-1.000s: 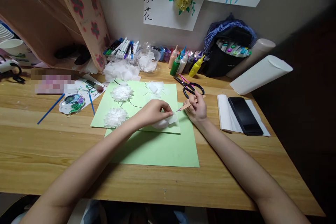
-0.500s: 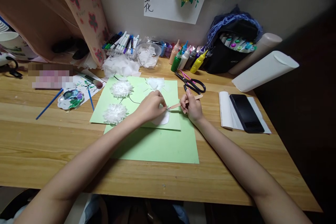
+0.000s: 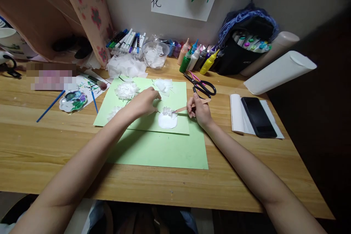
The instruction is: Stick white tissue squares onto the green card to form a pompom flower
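Observation:
In the head view my right hand is closed on a thin wooden craft stick. The stick's narrow tip touches a small ruffled tuft of white paper, which sits on the upper edge of a round white patch. This patch lies on a light green sheet. To its left, my left hand hovers over the same sheet, thumb and fingers apart, apparently holding nothing. A fluffy white paper flower is on the sheet, and a second one is partly hidden by my forearm. Loose white paper pieces lie above my fingers.
Black scissors lie beyond my right hand. Several paint bottles, a clear bowl of paper pieces and markers line the wall. A phone lies at right; a paint palette and brushes at left.
My left hand has let go at the round patch and moved up and left, its fingers now spread. The ruffled tuft is uncovered on the patch. The stick has hardly moved.

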The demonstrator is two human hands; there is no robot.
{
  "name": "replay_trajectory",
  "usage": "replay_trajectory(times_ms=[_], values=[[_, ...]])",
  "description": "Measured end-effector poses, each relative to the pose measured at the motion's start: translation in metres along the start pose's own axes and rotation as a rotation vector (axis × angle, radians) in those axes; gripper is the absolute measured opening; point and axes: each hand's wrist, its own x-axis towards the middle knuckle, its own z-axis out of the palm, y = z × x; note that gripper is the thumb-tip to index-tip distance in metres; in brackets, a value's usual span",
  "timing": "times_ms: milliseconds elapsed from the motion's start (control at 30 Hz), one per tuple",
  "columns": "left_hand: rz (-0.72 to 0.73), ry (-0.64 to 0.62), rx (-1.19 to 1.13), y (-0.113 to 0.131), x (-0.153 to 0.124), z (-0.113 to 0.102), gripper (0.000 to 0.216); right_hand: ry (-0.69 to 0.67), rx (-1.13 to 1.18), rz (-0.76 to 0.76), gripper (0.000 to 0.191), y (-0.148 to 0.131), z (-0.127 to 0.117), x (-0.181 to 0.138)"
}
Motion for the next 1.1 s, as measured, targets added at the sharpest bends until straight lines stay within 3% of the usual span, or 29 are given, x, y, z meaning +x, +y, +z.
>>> replay_trajectory(times_ms=[467, 900, 1100], values=[[0.047, -0.044, 0.027, 0.012, -0.003, 0.003, 0.040, 0.001, 0.005, 0.020, 0.061, 0.000, 0.001, 0.000], [0.050, -0.050, 0.003, 0.008, -0.001, 0.003, 0.043, 0.030, -0.022, 0.020, 0.061, 0.000, 0.003, -0.001], [0.140, -0.150, -0.039, 0.001, -0.001, -0.005, 0.047, -0.030, -0.051, -0.003, 0.061, 0.000, 0.003, -0.003]])
